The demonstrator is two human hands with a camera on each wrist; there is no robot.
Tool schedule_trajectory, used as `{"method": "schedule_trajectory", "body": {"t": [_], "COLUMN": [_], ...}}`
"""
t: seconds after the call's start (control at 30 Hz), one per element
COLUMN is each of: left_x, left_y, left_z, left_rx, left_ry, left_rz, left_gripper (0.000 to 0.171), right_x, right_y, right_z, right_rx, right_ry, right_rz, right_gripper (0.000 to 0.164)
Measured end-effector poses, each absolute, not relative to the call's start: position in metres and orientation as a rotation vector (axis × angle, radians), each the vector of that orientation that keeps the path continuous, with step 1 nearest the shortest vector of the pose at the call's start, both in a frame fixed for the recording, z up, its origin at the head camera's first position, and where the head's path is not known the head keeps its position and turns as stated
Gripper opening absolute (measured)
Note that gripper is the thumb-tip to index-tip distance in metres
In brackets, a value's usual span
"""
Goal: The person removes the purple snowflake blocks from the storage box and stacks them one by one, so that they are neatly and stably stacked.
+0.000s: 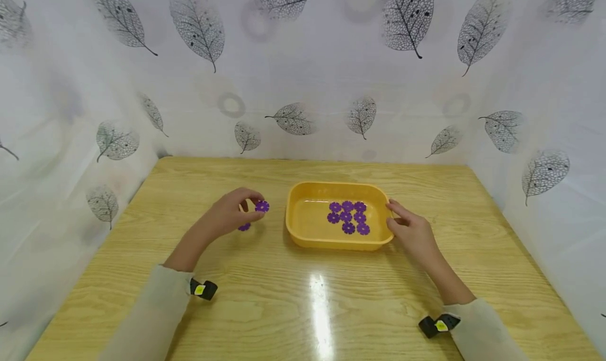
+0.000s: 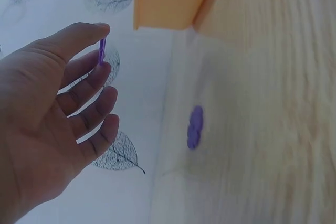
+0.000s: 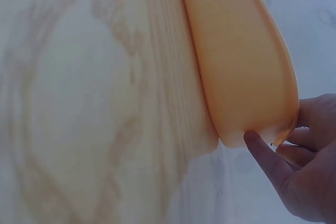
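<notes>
Between thumb and a fingertip, my left hand pinches a purple flower-shaped disc, held above the table left of a yellow plastic tray. In the left wrist view the disc appears edge-on. Another purple flower disc lies on the table below that hand, partly hidden by it. Several purple flower discs lie inside the tray, toward its right half. My right hand grips the tray's right end. In the right wrist view its thumb touches the outer wall, the other fingers at the rim.
The tray stands on a wood-grain table, near its middle. A white curtain with a leaf print surrounds the table's back and both sides. Each sleeve carries a black wrist camera.
</notes>
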State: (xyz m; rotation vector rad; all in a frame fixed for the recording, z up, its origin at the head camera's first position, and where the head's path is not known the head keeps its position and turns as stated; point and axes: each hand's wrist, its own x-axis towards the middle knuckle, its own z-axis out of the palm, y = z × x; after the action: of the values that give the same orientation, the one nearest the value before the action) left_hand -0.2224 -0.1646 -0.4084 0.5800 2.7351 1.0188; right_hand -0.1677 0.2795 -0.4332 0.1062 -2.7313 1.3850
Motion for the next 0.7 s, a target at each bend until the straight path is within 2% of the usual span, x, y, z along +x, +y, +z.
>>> {"method": "schedule_trajectory", "body": {"t": [0.23,0.7], "left_x": [-0.216,-0.214], "left_y": [-0.185,-0.205], "left_z": [-0.417,-0.433], "left_rx": [0.458,0.427], "left_ry": [2.777,2.703], "left_rz": [0.867,0.789], "left_gripper": [0.043,0.043], "right_x": [-0.166,-0.167], "right_y": [0.278,0.278], "right_z": [-0.431,-0.432], "right_rx": [0.104,0.095], "right_ry": [-2.733,-2.746], "right_rz": [1.387,1.388], "right_gripper": [0.045,0.045]}}
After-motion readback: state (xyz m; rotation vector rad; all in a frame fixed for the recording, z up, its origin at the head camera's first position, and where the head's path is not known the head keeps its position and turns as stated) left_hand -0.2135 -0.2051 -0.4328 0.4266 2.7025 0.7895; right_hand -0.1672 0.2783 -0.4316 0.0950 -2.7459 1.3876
